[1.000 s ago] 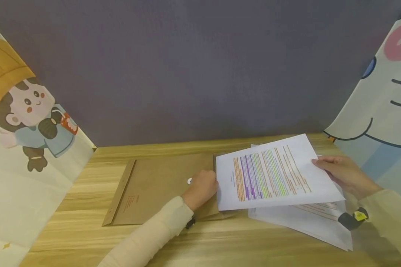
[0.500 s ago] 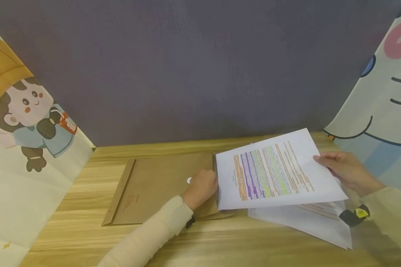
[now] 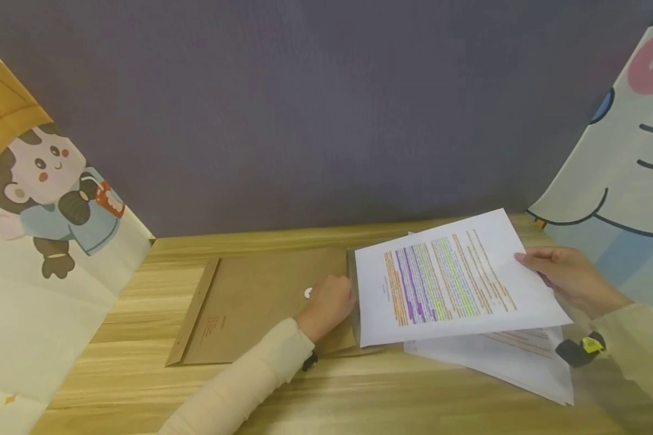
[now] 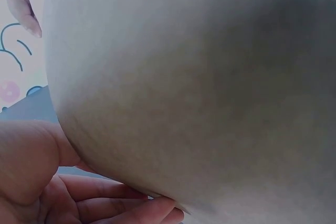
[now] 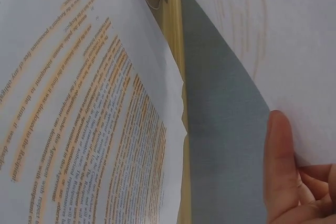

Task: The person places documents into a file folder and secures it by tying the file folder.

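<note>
A brown paper envelope [image 3: 272, 308] lies flat on the wooden table, its mouth facing right. My left hand [image 3: 329, 305] grips the mouth edge; in the left wrist view the envelope [image 4: 184, 93] fills most of the picture, with fingers of the left hand [image 4: 79, 187] at its edge. My right hand [image 3: 568, 275] pinches the right edge of a printed sheet [image 3: 372, 308] with orange, purple and green highlighting. The sheet is tilted, its left edge beside the envelope mouth. Below it are other printed sheets [image 3: 500, 362], partly hidden. The right wrist view shows these lower sheets [image 5: 105, 129] with orange highlighting.
A wooden tabletop [image 3: 326, 399] spreads under everything. A dark grey panel [image 3: 326, 121] stands behind it. Cartoon-printed side walls [image 3: 49, 181] flank the table. A white round fastener [image 3: 308, 293] is on the envelope beside the left hand.
The right hand has moved slightly right and up, drawing the highlighted sheet a little away from the envelope mouth. The left hand and envelope stay nearly in place.
</note>
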Action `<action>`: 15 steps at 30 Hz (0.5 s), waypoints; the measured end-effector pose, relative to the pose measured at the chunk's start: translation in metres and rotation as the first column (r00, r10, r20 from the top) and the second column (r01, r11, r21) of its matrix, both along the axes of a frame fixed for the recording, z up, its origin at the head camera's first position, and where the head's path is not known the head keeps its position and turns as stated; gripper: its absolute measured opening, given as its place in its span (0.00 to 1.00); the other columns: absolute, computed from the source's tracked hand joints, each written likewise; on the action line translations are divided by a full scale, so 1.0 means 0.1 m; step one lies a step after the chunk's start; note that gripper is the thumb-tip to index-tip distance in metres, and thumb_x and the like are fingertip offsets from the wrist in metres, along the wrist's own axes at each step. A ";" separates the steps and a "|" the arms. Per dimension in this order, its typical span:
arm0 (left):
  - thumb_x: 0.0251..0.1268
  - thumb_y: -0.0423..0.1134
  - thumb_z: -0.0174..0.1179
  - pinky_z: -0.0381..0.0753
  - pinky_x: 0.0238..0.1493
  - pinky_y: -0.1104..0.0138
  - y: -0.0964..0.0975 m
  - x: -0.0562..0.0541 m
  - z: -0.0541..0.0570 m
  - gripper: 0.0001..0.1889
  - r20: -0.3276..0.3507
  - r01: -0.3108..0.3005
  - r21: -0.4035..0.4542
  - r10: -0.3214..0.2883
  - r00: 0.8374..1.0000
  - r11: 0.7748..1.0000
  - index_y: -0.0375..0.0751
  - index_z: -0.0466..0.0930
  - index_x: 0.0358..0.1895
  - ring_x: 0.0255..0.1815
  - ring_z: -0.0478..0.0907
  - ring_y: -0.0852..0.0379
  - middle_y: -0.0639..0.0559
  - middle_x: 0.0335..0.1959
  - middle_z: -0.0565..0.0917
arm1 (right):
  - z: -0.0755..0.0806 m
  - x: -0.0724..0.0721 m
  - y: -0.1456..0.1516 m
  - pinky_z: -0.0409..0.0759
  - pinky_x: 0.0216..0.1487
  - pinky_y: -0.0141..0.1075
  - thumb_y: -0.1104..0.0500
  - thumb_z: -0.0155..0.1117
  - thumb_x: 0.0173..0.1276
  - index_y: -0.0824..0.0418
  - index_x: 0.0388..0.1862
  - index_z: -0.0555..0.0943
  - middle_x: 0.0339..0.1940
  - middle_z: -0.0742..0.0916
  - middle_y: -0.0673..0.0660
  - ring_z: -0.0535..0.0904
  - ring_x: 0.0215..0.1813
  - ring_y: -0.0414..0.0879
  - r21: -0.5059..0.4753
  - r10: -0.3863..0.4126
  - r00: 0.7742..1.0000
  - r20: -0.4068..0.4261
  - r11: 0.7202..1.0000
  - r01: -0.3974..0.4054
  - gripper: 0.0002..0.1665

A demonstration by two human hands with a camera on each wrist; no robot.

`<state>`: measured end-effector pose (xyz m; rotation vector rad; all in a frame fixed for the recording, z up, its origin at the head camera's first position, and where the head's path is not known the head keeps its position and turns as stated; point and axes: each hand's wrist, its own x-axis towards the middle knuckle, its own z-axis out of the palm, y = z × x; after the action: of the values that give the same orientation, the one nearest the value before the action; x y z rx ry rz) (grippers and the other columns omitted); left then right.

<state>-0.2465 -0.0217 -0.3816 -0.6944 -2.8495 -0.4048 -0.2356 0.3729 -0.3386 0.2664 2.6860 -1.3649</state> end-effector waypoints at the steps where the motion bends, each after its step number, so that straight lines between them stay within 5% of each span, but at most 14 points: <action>1: 0.56 0.32 0.57 0.61 0.09 0.72 0.00 0.00 0.00 0.19 0.000 0.001 0.002 -0.001 1.000 1.000 0.44 0.66 0.08 0.11 0.61 0.61 0.55 0.09 0.67 | 0.00 0.00 0.00 0.81 0.33 0.35 0.42 0.54 0.69 0.74 0.64 0.63 0.36 0.84 0.47 0.79 0.34 0.39 0.001 0.005 1.000 0.007 1.000 -0.005 0.41; 15: 0.58 0.32 0.56 0.63 0.11 0.70 0.02 0.01 0.02 0.15 0.011 -0.008 -0.021 0.009 1.000 1.000 0.40 0.73 0.13 0.12 0.64 0.59 0.52 0.11 0.71 | 0.02 -0.03 -0.05 0.80 0.33 0.35 0.40 0.53 0.69 0.75 0.65 0.62 0.35 0.84 0.47 0.79 0.34 0.39 0.019 0.035 0.999 0.037 0.999 -0.036 0.43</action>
<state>-0.2453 -0.0202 -0.3799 -0.6857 -2.8702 -0.3790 -0.2383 0.3679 -0.3362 0.2418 2.6630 -1.3113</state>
